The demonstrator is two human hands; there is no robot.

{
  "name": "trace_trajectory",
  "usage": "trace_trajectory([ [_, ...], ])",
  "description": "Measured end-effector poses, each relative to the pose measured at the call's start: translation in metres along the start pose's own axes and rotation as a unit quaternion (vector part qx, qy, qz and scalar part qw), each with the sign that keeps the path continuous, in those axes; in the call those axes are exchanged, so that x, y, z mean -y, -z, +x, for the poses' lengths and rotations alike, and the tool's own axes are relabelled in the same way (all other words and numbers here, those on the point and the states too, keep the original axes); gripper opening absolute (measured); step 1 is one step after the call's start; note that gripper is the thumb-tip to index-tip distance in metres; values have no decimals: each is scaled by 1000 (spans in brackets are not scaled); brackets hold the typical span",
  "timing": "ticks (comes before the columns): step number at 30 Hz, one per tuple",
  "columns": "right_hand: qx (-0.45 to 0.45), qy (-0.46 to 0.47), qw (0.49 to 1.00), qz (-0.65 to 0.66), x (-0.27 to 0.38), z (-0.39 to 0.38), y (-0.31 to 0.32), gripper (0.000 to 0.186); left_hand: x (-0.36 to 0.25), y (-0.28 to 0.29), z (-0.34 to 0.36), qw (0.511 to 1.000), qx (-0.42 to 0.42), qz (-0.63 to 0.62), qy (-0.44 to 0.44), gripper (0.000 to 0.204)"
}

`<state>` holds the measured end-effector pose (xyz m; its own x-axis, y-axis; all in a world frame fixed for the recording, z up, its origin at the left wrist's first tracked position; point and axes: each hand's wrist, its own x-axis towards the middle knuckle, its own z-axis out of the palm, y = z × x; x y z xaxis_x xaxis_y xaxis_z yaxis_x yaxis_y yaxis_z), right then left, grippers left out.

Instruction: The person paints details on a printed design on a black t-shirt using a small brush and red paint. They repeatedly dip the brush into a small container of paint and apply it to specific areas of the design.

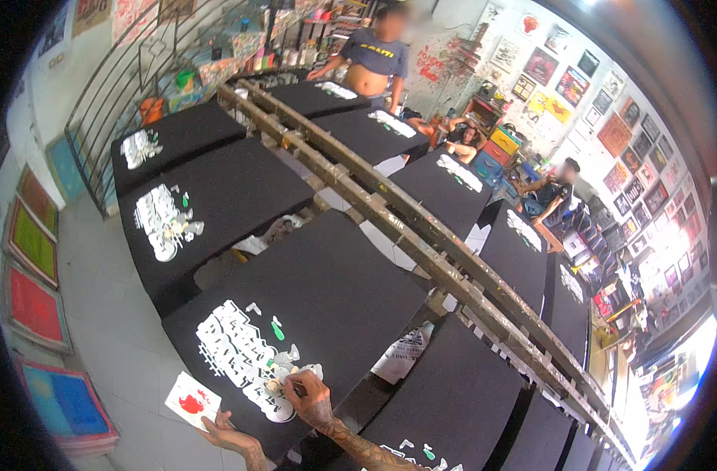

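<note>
My left hand [226, 433] grips the lower edge of a white square card [204, 390], which carries a blob of red paint [191, 403]. This card is held just off the near left edge of a black cloth panel [319, 282]. On the panel is a large white print [231, 345] with small green and beige parts. Over the print's lower right end, my right hand [308, 399] is closed in a pinch against the cloth. Whatever its fingertips hold is hidden or too small to make out.
More black panels with similar white prints [166, 224] stand in rows on both sides of long rails [358, 200]. Framed coloured screens [68, 400] lean at the left. A person [374, 59] stands at the far end; others sit at the right. A metal railing [99, 118] rises at far left.
</note>
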<state>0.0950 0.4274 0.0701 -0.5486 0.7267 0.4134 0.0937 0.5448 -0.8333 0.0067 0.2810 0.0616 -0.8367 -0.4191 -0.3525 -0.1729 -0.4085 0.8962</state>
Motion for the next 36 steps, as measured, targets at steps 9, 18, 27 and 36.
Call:
trace_trajectory([
  [9, -31, 30, 999, 14, 10, 3, -3, 14, 23, 21, 45, 992, 64, -78, 72, 72],
  [18, -22, 46, 998, -25, 2, 0, 2, 13, -19, 36, 46, 993, 12, -94, 75, 68],
  [27, -45, 55, 997, 9, -4, -3, 4, 13, 0, -16, 76, 990, -10, -130, 52, 47],
  [36, -41, 43, 998, 12, 6, -1, 1, 13, 24, -35, 99, 990, 30, -141, -3, 41],
])
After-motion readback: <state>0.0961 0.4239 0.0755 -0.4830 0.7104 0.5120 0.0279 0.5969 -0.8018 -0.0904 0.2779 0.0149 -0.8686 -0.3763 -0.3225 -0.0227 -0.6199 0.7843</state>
